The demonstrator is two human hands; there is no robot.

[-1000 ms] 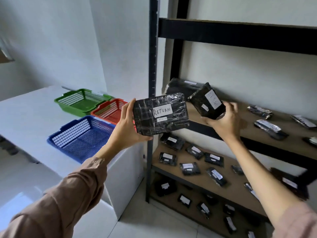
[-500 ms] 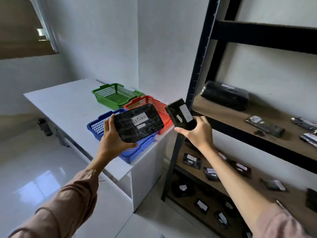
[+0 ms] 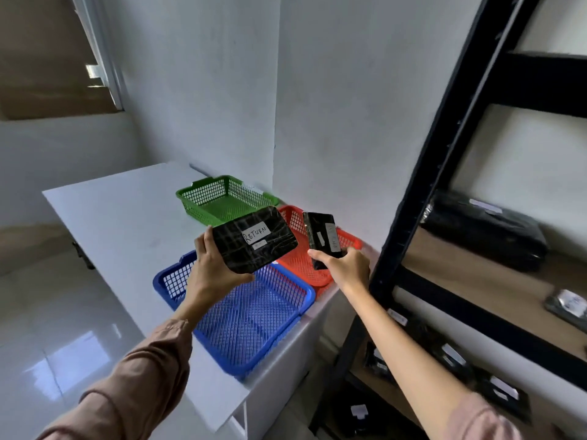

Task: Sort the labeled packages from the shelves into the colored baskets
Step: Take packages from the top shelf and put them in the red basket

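Note:
My left hand (image 3: 212, 274) grips a flat black wrapped package (image 3: 254, 239) with a white label reading RETURN, held above the blue basket (image 3: 254, 322) and in front of the red basket (image 3: 301, 262). My right hand (image 3: 344, 266) holds a smaller black labeled package (image 3: 322, 238) upright over the red basket. A green basket (image 3: 222, 198) stands behind them on the white table (image 3: 120, 214). All three baskets look empty.
A black metal shelf rack (image 3: 422, 185) stands right of the table. A large black package (image 3: 482, 230) lies on its upper wooden shelf, and several small labeled packages (image 3: 565, 306) lie on the lower shelves. White walls back the table.
Both hands have carried their packages left from the shelf to above the baskets. My view has turned toward the table.

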